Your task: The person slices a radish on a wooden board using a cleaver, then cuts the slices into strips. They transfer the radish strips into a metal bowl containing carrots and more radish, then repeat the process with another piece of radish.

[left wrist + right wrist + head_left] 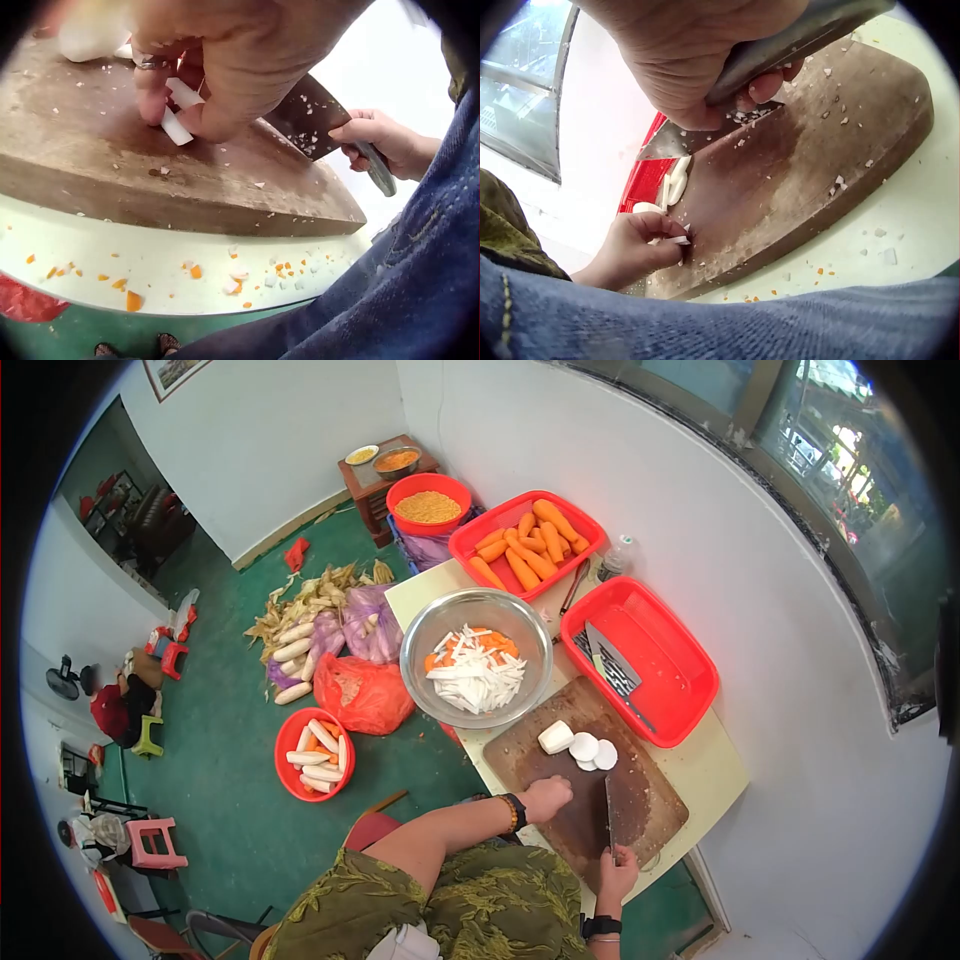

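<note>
My left hand (548, 800) is low over the wooden cutting board (655, 790), near its front edge. Between thumb and fingertips it pinches a few white radish strips (178, 127). In my right hand (618, 868) is the handle of a cleaver (613, 810); white crumbs cling to the blade (304, 116), which stands at the board's right part, apart from the left hand. Beyond the left hand lie a short radish chunk (555, 737) and several round radish slices (606, 755). Part of the strips is hidden by the fingers in the left wrist view.
A steel bowl (408, 660) with white and orange strips stands left of the board. Behind are a red basin (690, 670) holding a knife and a red tray (575, 505) of carrots. On the floor, a red tub (285, 770) holds radishes and carrots. Orange bits dot the tabletop (165, 262).
</note>
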Demonstrator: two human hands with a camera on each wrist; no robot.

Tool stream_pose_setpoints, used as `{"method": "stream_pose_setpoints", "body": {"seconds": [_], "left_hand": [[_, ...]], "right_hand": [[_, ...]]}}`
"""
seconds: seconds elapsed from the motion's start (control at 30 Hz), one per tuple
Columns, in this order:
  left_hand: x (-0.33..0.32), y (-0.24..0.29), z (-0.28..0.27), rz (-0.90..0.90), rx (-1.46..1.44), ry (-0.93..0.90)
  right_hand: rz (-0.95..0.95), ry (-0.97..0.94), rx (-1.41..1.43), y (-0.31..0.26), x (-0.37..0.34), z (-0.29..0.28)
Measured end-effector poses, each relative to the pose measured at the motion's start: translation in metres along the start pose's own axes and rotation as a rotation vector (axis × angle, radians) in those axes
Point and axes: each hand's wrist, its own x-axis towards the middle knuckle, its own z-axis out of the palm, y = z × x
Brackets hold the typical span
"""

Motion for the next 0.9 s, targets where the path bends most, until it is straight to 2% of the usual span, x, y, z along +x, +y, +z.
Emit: {"method": "stream_pose_setpoints", "body": {"seconds": [0.1,0.2,0.27,0.3,0.37,0.4,0.43,0.5,0.57,0.67,0.77,0.83,0.9], "left_hand": [[0.003,-0.007,0.003,-0.076,-0.166,0.167],[0.006,-0.012,-0.005,-0.244,-0.466,0.237],[-0.002,0.0,-0.051,-0.408,-0.769,0.249],[-0.001,-0.009,-0.056,-0.451,-0.955,0.266],[-0.007,-0.01,-0.111,-0.484,-0.745,0.434],[-0.001,-0.037,-0.103,-0.452,-0.661,0.623],[-0.002,-0.05,-0.121,-0.515,-0.554,0.706],[-0.006,-0.081,-0.144,-0.45,-0.564,0.937],[-0.01,-0.126,-0.147,-0.383,-0.275,0.943],[-0.016,-0.11,-0.151,-0.527,0.541,0.71],[0.014,-0.083,-0.139,-0.251,0.128,0.638],[0.038,-0.059,-0.119,-0.14,-0.125,0.348],[0.059,-0.043,-0.077,0.122,-0.048,0.309]], "right_hand": [[-0.008,-0.002,0.077,0.005,0.0,0.002],[-0.012,-0.003,0.107,0.01,0.002,0.003],[0.046,-0.018,0.044,0.009,0.002,0.0],[0.047,-0.012,0.048,0.01,0.003,-0.001],[0.048,-0.003,0.062,0.011,0.003,0.001],[0.063,-0.013,0.054,0.004,0.001,-0.002],[0.064,-0.005,0.042,0.006,0.001,-0.003],[0.057,0.001,0.026,0.009,0.001,0.002],[0.045,0.01,0.011,0.006,-0.001,0.002],[0.033,0.037,-0.048,0.0,-0.002,0.001],[0.055,0.034,-0.005,0.0,-0.002,0.0],[0.062,0.026,0.052,0.003,-0.002,0.0],[0.055,0.028,0.097,0.005,0.0,0.0]]}}
